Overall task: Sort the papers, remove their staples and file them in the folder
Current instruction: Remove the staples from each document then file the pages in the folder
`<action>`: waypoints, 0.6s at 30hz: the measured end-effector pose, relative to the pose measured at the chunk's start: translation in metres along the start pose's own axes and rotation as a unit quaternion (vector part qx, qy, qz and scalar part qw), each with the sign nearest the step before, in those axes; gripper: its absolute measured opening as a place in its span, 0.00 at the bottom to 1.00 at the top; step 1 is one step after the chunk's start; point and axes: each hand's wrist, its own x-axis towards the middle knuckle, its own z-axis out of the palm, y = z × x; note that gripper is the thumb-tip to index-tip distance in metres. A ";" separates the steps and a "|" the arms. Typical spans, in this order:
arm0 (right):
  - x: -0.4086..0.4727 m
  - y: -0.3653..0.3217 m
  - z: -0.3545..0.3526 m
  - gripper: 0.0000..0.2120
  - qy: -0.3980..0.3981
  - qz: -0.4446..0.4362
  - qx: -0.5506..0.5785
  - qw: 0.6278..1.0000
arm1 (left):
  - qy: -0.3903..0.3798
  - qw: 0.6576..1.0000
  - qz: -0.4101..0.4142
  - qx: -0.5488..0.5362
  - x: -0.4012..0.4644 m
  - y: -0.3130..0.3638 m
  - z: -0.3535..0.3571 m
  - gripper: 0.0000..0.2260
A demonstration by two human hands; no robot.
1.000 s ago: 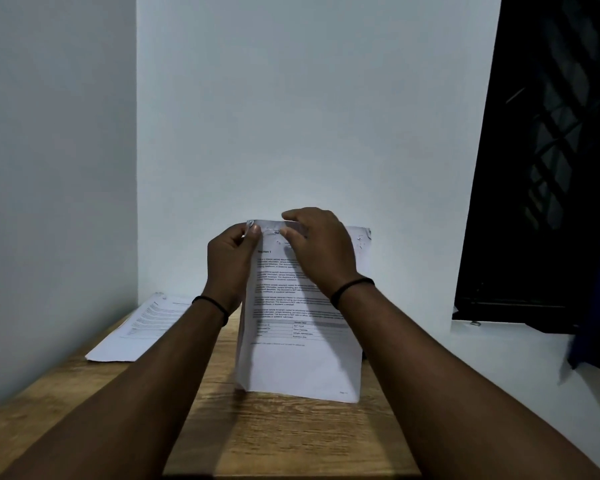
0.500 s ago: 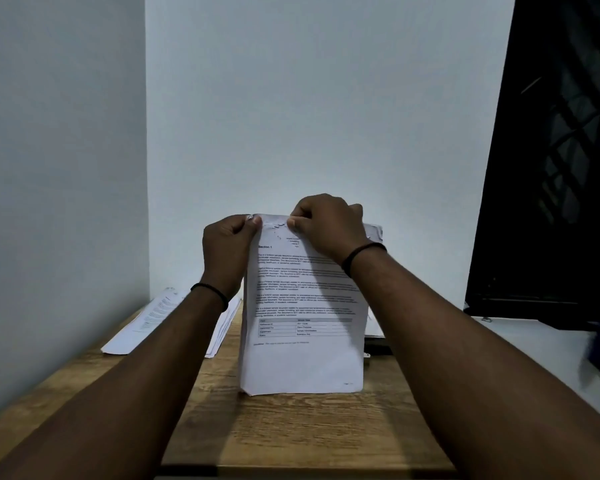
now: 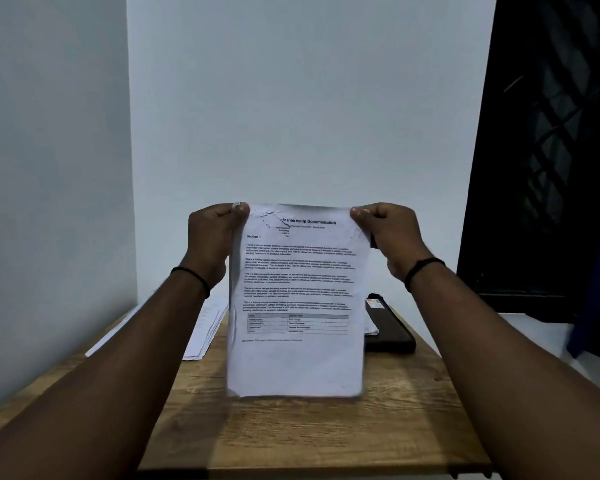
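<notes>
I hold a printed document upright above the wooden table; its heading reads "Internship Documentation". My left hand pinches its top left corner, where the paper is torn and crumpled. My right hand pinches the top right corner. The sheet's lower edge hangs just above the tabletop. Whether a staple sits in the torn corner cannot be made out.
A spread of white papers lies on the table's left, partly behind my left forearm. A dark folder-like object with a small label lies at the right behind the sheet. Walls close in at left and back; a dark window is at right.
My right hand moved from the top left area of the sheet, beside my left hand, to the top right corner. The document now hangs flat and spread between both hands.
</notes>
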 end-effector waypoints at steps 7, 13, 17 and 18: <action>-0.004 0.040 0.022 0.05 -0.017 0.111 0.090 0.990 | -0.026 0.978 -0.205 -0.033 0.005 -0.031 -0.031 0.21; -0.037 0.163 0.067 0.21 -0.046 0.174 -0.060 0.982 | 0.033 0.926 -0.362 0.101 -0.027 -0.126 -0.066 0.07; -0.053 0.193 0.091 0.10 -0.060 0.161 -0.073 0.982 | -0.028 0.856 -0.186 0.481 -0.023 -0.155 -0.067 0.15; -0.054 0.200 0.096 0.09 -0.070 0.155 -0.079 0.982 | -0.032 0.848 -0.140 0.510 -0.022 -0.159 -0.060 0.15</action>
